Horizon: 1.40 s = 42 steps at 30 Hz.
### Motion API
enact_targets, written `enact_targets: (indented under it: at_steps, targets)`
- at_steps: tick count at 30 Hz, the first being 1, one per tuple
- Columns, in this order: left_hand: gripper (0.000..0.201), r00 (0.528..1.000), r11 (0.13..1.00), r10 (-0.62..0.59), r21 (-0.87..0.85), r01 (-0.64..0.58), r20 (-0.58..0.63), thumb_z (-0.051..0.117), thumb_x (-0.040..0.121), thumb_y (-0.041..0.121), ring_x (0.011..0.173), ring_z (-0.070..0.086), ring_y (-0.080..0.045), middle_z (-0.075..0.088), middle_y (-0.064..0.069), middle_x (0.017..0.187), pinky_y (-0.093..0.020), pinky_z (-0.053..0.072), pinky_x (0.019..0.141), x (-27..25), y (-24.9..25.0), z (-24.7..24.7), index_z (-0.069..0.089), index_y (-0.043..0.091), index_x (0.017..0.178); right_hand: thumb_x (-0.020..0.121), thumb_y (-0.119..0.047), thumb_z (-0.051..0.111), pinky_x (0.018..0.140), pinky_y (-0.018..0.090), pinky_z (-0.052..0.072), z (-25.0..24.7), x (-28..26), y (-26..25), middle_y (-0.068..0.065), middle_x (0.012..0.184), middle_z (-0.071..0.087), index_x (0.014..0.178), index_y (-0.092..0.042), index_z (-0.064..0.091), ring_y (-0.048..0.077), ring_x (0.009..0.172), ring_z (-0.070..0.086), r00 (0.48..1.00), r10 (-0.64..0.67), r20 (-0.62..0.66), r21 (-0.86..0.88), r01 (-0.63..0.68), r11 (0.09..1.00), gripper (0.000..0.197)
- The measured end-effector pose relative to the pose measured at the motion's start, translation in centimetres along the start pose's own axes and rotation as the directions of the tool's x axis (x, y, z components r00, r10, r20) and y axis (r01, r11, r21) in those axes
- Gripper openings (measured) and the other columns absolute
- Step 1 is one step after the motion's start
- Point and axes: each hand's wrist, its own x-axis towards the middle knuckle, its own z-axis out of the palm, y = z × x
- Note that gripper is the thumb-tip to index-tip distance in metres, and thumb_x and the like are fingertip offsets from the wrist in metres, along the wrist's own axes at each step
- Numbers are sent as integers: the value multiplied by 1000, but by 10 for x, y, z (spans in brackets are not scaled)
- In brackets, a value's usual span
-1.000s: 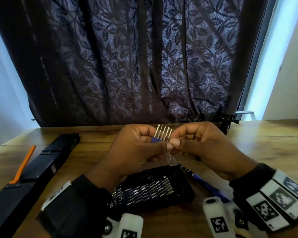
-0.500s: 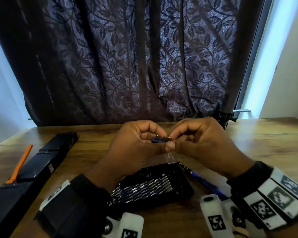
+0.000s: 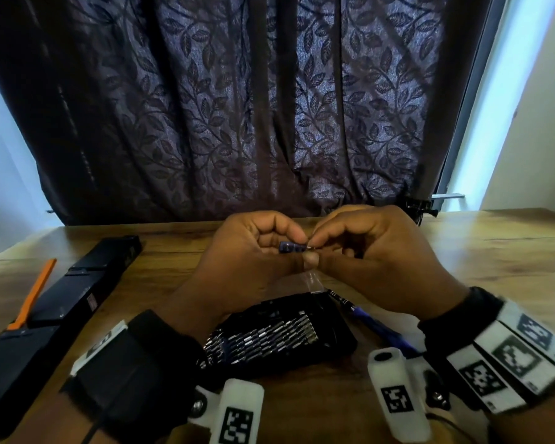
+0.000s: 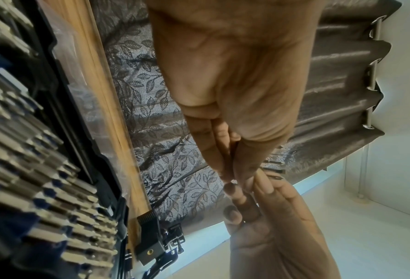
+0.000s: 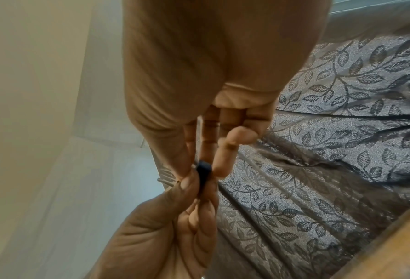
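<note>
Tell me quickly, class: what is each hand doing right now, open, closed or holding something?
Left hand: grips a small blue holder.
Right hand: pinches the other end of the same blue holder.

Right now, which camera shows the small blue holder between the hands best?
The head view: the blue holder shows its side lengthwise, pinched by the left hand and right hand. The right wrist view shows just its dark end between fingertips, blurred. The left wrist view hides it behind fingers.

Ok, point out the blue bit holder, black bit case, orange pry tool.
Small blue bit holder (image 3: 290, 247), head view, exposed body.
Black case of silver bits (image 3: 337, 338), head view, bare right side.
Orange flat pry tool (image 3: 32, 294), head view, middle.
</note>
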Motion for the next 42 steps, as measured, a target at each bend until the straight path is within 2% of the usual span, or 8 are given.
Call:
enact_targets:
  at_steps: [4, 9, 15, 19, 22, 35, 39, 42]
  targets:
    - [32, 999, 997, -34, 67, 31, 40, 84, 64, 15, 76, 74, -23, 79, -17, 88, -29, 62, 69, -2, -1, -1, 77, 10, 94, 85, -20, 83, 48, 35, 41, 0, 1, 2, 9, 65, 69, 81, -19, 78, 29, 51, 53, 993, 119, -16, 8, -119, 993, 6]
    - [38, 997, 990, -68, 128, 63, 40, 83, 66, 21, 71, 72, -24, 77, -21, 87, -26, 61, 64, -1, -3, 0, 77, 5, 100, 87, -20, 80, 60, 32, 42, 2, 1, 10, -3, 58, 62, 79, -16, 75, 17, 55, 49, 965, 258, 36, 167, -261, 951, 10]
    - [35, 994, 992, -93, 92, 87, 66, 80, 71, 18, 66, 69, -18, 76, -20, 86, -22, 58, 60, 0, -4, -1, 75, -1, 100, 86, -20, 79, 66, 32, 48, 5, 2, 10, 22, 81, 72, 81, -16, 76, 25, 68, 59, 956, 292, 34, 271, -290, 918, 7]
    - [19, 990, 987, -104, 135, 91, 91, 77, 84, 6, 63, 65, -12, 73, -16, 81, -19, 55, 58, 1, -7, -2, 74, -2, 101, 90, -11, 76, 60, 21, 48, 5, 1, 9, 6, 73, 73, 80, -12, 75, 9, 64, 63, 942, 334, 23, 275, -327, 904, 10]
    - [21, 988, 983, -114, 159, 96, 107, 79, 80, 15, 66, 63, -15, 73, -16, 82, -21, 55, 60, 3, -7, -3, 76, 8, 99, 90, -7, 74, 56, 13, 46, 6, 2, 6, -1, 70, 73, 80, -8, 74, 0, 58, 62, 932, 363, 16, 269, -353, 896, 10]
    - [19, 970, 964, -184, 224, 147, 157, 80, 71, 23, 64, 62, -13, 74, -5, 76, -24, 52, 63, 3, -6, -4, 80, 17, 89, 90, -2, 71, 47, 11, 44, -1, 5, -3, 14, 77, 75, 84, 2, 72, 13, 62, 71, 847, 532, -14, 249, -513, 822, 8]
    - [26, 953, 939, -252, 280, 199, 167, 82, 72, 24, 69, 62, -21, 74, -14, 83, -31, 50, 67, 1, -7, -5, 79, 11, 94, 84, -2, 71, 57, 23, 57, -25, 9, 11, 13, 75, 77, 79, 2, 74, 21, 68, 75, 816, 576, -52, -11, -578, 816, 8]
    - [35, 954, 932, -250, 307, 191, 163, 83, 70, 28, 77, 65, -28, 75, -26, 94, -39, 52, 76, -1, -7, -3, 79, 11, 101, 83, -4, 71, 52, 20, 54, -36, 8, 25, 6, 64, 74, 78, 2, 74, 15, 59, 74, 683, 724, 95, -302, -673, 675, 9]
